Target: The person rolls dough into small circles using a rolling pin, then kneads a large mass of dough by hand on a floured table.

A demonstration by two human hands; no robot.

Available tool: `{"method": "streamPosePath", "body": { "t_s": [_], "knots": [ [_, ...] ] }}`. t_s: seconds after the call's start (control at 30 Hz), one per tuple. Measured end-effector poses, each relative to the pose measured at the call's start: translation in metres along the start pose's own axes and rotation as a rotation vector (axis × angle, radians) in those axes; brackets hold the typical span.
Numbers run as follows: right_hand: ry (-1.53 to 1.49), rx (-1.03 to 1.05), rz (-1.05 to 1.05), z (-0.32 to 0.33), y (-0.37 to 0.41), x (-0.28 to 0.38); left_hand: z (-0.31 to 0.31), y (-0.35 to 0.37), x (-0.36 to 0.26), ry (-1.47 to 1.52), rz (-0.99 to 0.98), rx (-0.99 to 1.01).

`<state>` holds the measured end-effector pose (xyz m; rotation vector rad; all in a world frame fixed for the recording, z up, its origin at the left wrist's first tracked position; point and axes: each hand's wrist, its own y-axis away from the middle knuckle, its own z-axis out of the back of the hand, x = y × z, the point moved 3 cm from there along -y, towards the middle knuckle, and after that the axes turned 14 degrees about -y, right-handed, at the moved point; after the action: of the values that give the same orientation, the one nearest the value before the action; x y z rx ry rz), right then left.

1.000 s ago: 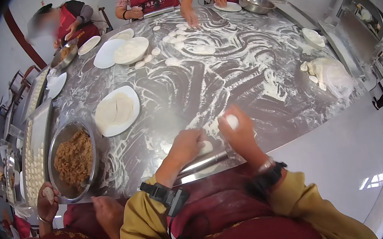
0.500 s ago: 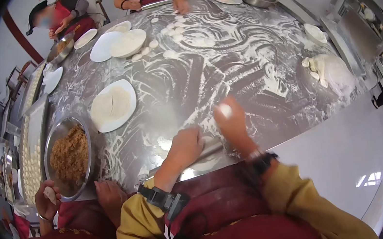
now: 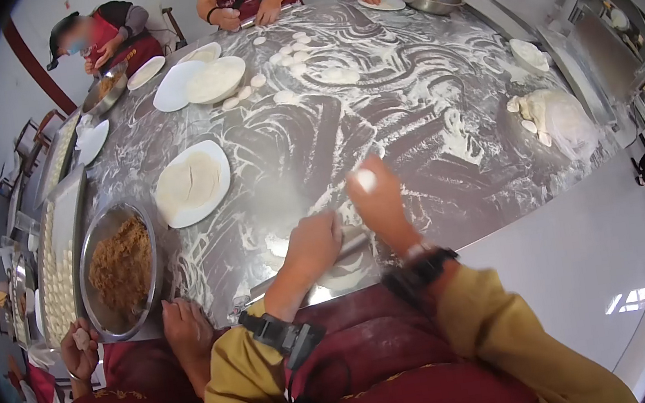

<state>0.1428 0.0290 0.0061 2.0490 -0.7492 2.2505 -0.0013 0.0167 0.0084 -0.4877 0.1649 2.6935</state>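
My left hand is closed above the near part of the floured table. Its fingers are turned away, so whatever they hold is hidden. A rod that looks like a rolling pin lies beside and partly under that hand. My right hand, slightly blurred, is closed around a small white piece of dough, which shows between thumb and fingers. Just left of my left hand, a pale piece of dough lies partly covered.
Left of me, a co-worker's hands are beside a metal bowl of brown filling. A plate holds flat wrappers. Trays of small dumplings line the left edge. A bagged dough mass sits right. Several people work opposite.
My right hand has shifted slightly left and away from me with the dough. My left hand stays nearly in place. The co-worker opposite has drawn one hand back to a rod.
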Motion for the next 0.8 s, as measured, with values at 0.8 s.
{"method": "streamPosePath", "body": {
  "t_s": [0.8],
  "knots": [
    [-0.063, -0.054, -0.074, 0.043, 0.062, -0.001, 0.002, 0.008, 0.03, 0.221, 0.032, 0.023]
  ]
}}
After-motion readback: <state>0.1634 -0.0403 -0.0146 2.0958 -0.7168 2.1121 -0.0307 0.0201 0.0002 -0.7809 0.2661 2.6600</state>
